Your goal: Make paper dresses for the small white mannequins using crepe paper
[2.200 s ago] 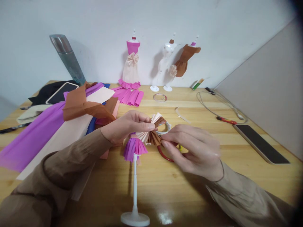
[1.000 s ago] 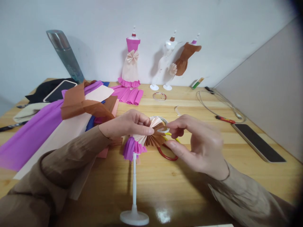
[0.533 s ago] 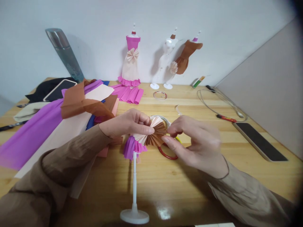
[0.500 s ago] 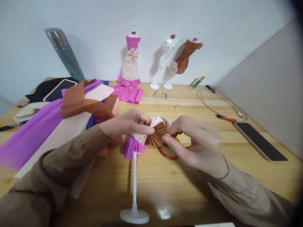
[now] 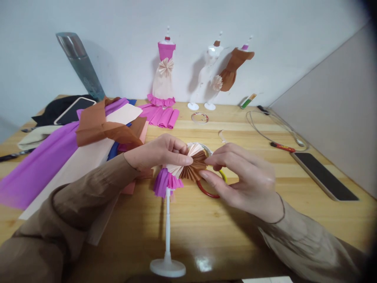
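A round pleated paper rosette (image 5: 191, 169), part cream and part brown, sits above the middle of the table. My left hand (image 5: 160, 154) pinches it near its centre between thumb and fingers. At its brown right edge are the thumb and forefinger of my right hand (image 5: 243, 177), curled in on the pleats. Just below my left hand, purple and pink ruffled paper (image 5: 167, 182) hangs at the top of a white stand (image 5: 167, 236) with a round foot. My left hand and the rosette hide whatever is above the ruffle.
Crepe paper sheets (image 5: 59, 157) pile up at left, near a phone (image 5: 75, 111) and a bottle (image 5: 81, 65). Dressed mini mannequins (image 5: 165, 78) stand along the wall. Behind the rosette lie rings of tape (image 5: 207, 192). A cable (image 5: 272, 133) and dark slab (image 5: 324, 177) lie right.
My right thumb and forefinger have shifted slightly left along the rosette's brown edge and spread a little. The left hand keeps its pinch. The view has moved slightly.
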{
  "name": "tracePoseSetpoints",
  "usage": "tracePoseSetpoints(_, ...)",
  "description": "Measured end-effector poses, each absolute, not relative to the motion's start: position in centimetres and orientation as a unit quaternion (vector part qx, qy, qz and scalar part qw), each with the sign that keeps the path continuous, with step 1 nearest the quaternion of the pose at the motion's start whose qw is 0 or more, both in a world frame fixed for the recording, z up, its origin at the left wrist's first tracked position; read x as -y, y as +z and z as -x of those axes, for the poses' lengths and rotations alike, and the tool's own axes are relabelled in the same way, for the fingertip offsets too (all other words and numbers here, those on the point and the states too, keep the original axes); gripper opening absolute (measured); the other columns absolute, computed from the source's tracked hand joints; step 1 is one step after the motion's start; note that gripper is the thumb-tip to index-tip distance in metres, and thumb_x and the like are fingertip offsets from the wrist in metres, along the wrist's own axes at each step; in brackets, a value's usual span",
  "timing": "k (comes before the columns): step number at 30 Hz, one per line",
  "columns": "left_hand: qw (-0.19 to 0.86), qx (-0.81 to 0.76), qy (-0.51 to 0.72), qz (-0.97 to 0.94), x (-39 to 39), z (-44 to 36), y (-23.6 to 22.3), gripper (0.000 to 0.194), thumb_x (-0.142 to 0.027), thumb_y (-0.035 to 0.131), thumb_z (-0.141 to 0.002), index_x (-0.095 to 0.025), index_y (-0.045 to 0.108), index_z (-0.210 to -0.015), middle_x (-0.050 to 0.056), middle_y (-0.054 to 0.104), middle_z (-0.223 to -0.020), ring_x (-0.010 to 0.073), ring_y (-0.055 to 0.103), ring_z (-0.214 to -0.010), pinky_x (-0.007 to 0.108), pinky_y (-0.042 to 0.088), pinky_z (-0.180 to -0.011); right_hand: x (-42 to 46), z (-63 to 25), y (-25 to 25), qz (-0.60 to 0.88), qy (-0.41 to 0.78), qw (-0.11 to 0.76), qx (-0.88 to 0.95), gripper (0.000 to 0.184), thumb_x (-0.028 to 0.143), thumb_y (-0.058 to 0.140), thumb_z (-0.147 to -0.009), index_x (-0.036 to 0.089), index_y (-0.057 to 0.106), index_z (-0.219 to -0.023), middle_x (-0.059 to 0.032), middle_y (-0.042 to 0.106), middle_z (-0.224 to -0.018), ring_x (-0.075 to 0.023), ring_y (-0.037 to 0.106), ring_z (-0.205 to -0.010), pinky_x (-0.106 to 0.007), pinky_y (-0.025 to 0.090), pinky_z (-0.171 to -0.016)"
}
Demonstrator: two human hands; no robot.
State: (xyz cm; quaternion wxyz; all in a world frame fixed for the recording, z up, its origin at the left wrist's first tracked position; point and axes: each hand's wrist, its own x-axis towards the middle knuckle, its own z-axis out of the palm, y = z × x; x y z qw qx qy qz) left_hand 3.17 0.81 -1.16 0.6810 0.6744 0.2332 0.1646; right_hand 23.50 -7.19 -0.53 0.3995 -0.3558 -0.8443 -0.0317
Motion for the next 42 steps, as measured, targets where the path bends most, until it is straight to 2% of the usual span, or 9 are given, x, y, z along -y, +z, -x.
tracePoseSetpoints(5,0.675,-0.234,0.169,-0.679,-0.74,-3.19,-1.18,0.028,-0.038,0.069,-0.076,-0.012,0.062,-0.068,0.0,0.052,-0.062,0.0101,0.046,-0.058,0.023,0.035,-0.053,7.16,-23.46,-0.54,0.348,-0.024,0.403,0.846,0.01,0.011,0.064,-0.083,0.019,0.06,-0.087,-0.004,0.06,-0.073,-0.0153,0.057,-0.062,-0.028,0.047,-0.054)
tracePoseSetpoints(17,0.643,-0.25,0.146,-0.709,-0.84,-3.12,-0.63,0.031,-0.037,0.064,-0.08,-0.012,0.056,-0.063,-0.004,0.037,-0.056,0.0065,0.03,-0.053,0.023,0.022,-0.05,7.46,-23.22,-0.29,0.369,0.032,0.388,0.844,0.014,0.009,0.059,-0.086,0.018,0.056,-0.075,-0.0002,0.053,-0.062,-0.0116,0.048,-0.053,-0.027,0.038,-0.05)
tracePoseSetpoints(25,0.643,-0.261,0.149,-0.705,-0.74,-3.28,-0.54,0.027,-0.033,0.063,-0.079,-0.012,0.056,-0.063,-0.004,0.04,-0.056,0.0064,0.032,-0.053,0.022,0.024,-0.05,7.5,-23.38,-0.75,0.36,-0.005,0.381,0.851,0.009,0.008,0.059,-0.084,0.017,0.059,-0.084,-0.0025,0.056,-0.068,-0.0127,0.05,-0.058,-0.027,0.04,-0.053)
tracePoseSetpoints(42,0.662,-0.253,0.151,-0.689,-0.66,-3.25,-0.84,0.027,-0.034,0.064,-0.078,-0.011,0.059,-0.065,-0.002,0.046,-0.059,0.0079,0.039,-0.054,0.022,0.03,-0.051,7.42,-23.13,-0.82,0.355,-0.033,0.348,0.867,0.005,0.01,0.06,-0.084,0.015,0.06,-0.084,-0.0033,0.058,-0.068,-0.0108,0.048,-0.054,-0.026,0.039,-0.049)
